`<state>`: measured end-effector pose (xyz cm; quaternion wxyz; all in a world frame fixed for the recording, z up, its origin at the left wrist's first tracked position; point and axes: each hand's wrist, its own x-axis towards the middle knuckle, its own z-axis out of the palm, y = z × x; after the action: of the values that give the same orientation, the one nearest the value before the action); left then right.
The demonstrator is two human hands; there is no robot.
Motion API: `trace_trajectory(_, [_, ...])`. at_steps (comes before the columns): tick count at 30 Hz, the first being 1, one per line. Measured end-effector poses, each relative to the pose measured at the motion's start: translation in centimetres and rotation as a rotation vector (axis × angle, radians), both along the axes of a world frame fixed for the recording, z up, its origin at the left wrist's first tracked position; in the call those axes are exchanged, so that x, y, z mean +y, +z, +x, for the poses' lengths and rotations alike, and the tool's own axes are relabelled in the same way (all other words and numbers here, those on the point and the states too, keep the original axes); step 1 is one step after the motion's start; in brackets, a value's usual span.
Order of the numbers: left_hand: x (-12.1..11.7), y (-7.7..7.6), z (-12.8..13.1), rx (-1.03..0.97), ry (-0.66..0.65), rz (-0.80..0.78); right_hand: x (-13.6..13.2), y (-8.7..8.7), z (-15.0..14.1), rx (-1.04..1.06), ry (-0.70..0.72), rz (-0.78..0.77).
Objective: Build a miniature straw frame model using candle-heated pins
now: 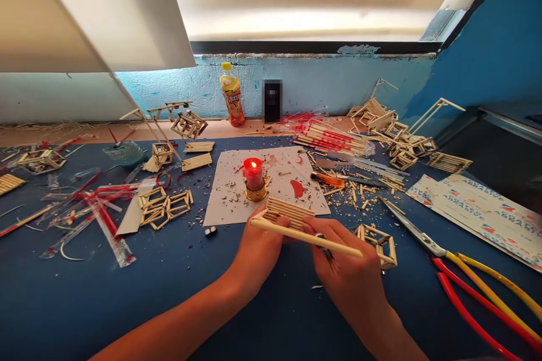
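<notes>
My left hand (258, 251) grips a small panel of glued wooden sticks (288, 211), held just in front of a lit red candle (253, 174) on a white paper sheet (237, 197). My right hand (349, 268) is closed around a long pale stick (309, 237) that lies across both hands, its left end near the panel. A small dark object shows between the right fingers; I cannot make it out. A small cube frame of sticks (379, 242) sits just right of my right hand.
Stick frames (165, 206) and red-striped wrappers (105, 220) lie at left, bundles of sticks (334, 138) and frames (402, 146) at back right. Long shears with red and yellow handles (466, 271) lie at right. An orange drink bottle (232, 96) stands by the wall.
</notes>
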<state>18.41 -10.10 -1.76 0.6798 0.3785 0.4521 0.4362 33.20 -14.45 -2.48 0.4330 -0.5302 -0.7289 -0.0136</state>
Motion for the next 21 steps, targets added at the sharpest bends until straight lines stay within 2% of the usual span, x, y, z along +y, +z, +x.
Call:
trace_trajectory(4, [0.0,-0.6,-0.2,0.011,-0.050,0.076,0.1,-0.4,0.1,-0.015,-0.020,-0.010])
trace_trajectory(13, [0.0,-1.4,-0.3,0.034,-0.043,0.140,0.1,-0.7,0.1,-0.041,0.014,-0.007])
trace_trajectory(17, [0.1,-1.1,-0.4,0.027,-0.032,0.149,0.1,-0.3,0.0,0.014,-0.033,-0.017])
trace_trajectory(21, [0.2,0.0,-0.5,0.007,0.004,0.111,0.4,0.4,0.1,0.084,-0.037,-0.036])
